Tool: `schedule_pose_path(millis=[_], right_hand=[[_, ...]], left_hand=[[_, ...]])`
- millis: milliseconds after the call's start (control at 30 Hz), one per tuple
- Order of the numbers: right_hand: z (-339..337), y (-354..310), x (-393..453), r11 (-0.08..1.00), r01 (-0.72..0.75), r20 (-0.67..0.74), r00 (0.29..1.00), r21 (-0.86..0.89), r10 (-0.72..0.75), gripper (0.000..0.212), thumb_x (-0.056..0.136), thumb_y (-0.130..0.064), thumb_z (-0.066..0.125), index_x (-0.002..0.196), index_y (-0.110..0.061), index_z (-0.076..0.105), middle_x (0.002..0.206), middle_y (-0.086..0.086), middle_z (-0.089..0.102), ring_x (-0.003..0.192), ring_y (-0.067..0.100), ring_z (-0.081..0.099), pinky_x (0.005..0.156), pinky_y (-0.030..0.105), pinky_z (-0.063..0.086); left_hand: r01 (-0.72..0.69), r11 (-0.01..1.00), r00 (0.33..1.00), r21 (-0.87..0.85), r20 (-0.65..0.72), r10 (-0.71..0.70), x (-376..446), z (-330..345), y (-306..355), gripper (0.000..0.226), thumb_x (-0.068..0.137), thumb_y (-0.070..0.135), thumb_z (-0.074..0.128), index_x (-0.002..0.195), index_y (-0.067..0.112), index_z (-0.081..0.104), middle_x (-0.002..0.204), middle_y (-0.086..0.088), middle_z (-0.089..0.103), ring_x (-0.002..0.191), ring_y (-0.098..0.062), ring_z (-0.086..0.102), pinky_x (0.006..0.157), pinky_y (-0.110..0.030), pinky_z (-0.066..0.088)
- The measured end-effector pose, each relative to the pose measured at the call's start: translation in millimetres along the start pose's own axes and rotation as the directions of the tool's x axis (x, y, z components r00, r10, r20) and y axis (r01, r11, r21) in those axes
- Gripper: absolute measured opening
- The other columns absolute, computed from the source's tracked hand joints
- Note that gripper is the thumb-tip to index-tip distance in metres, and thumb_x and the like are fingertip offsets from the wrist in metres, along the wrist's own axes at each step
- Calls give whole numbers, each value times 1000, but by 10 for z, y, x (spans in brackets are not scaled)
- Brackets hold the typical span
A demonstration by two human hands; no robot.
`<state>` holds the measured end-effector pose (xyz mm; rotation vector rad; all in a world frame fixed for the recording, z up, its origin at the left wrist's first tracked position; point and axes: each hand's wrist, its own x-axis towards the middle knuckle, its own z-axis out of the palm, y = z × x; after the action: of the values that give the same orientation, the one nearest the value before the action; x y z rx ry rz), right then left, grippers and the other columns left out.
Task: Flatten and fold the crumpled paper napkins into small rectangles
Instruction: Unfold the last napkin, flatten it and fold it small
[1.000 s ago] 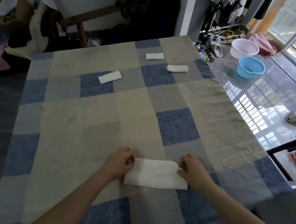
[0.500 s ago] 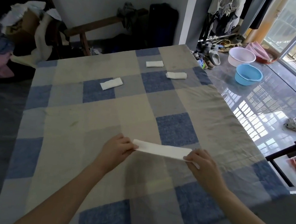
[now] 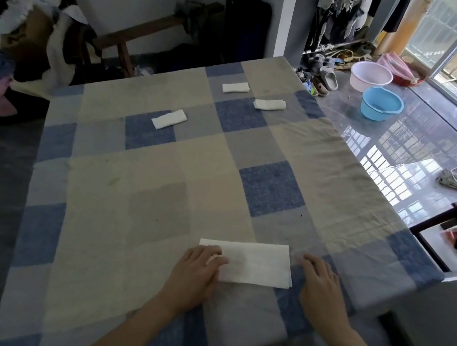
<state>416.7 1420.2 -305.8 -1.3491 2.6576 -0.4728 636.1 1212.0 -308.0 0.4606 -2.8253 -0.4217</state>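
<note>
While hands flatten a napkin (image 3: 256, 263), both basins (image 3: 381, 104) sit empty.

Napkin (image 3: 256, 263) near on table (image 3: 132, 189), three folded napkins (image 3: 169, 119) far behind.

The tablecloth (image 3: 160, 193) is checked in blue, grey-blue and beige squares (the beige faintly stained green in one spot). The half-folded napkin (image 3: 256, 263) near the front edge is plain white, as are the three small folded napkins (image 3: 169, 119) (image 3: 235, 87) (image 3: 269, 104) farther back. On the glossy grey floor stand a light blue basin (image 3: 381, 104) and a white basin (image 3: 370, 76).
</note>
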Motion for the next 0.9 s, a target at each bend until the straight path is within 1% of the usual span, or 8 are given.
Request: schedule_pose_path(millis=[100,200,267,333,467,633,767,900], right_hand=[[100,-371,118,995,78,3,997,59,-79,47,82,-14,48,129,-12,51,133,8,53,118,27,53,96,38,44],[343,-761,149,985,175,69,982,0,-174,54,92,-26,31,144,-11,38,149,6,40,138,20,36,117,35,22],[483,-893,127,987,155,133,980,-37,-149,58,94,-34,28,146,-10,34,152,5,34,141,21,30,116,38,11],[563,-910,113,993,97,166,983,-72,-84,60,96,-41,27,146,-9,34,153,7,32,142,23,26,112,42,12],[596,-822,142,995,40,204,979,-91,-21,67,98,-50,9,147,-9,31,154,9,31,143,21,17,112,44,15],[577,-771,200,995,39,224,974,-94,-17,70,97,-55,10,148,-11,28,155,9,28,144,20,18,113,41,15],[588,-702,190,992,56,227,973,-110,-29,71,97,-56,18,149,-9,26,156,10,24,145,21,18,115,39,14],[597,-651,185,992,64,228,973,-107,-38,72,96,-56,22,149,-7,23,157,11,20,145,22,18,115,40,15]], left_hand=[[51,998,991,-34,127,-46,244,196,198,48,84,19,48,131,21,49,142,-1,49,130,-19,40,109,-36,33],[95,995,959,7,268,-94,358,333,265,61,82,24,41,142,16,35,148,-2,43,139,-18,29,114,-38,24],[94,995,942,27,321,-98,322,367,285,74,79,29,40,150,14,25,151,-3,38,141,-19,24,113,-39,16],[84,995,947,50,307,-95,299,412,289,78,79,29,39,152,14,19,154,-3,33,143,-19,20,112,-41,15],[131,989,954,69,263,-145,284,529,268,62,90,29,36,149,14,26,157,-2,26,147,-18,9,114,-41,10],[182,982,951,51,245,-189,301,588,311,56,102,36,7,152,15,22,161,-1,16,148,-16,5,115,-43,9],[198,978,944,71,254,-210,314,617,303,56,100,37,24,153,19,19,161,2,13,148,-14,5,116,-42,8],[274,959,929,75,237,-284,277,573,198,58,99,38,27,153,21,18,161,4,11,148,-13,5,117,-42,8]])
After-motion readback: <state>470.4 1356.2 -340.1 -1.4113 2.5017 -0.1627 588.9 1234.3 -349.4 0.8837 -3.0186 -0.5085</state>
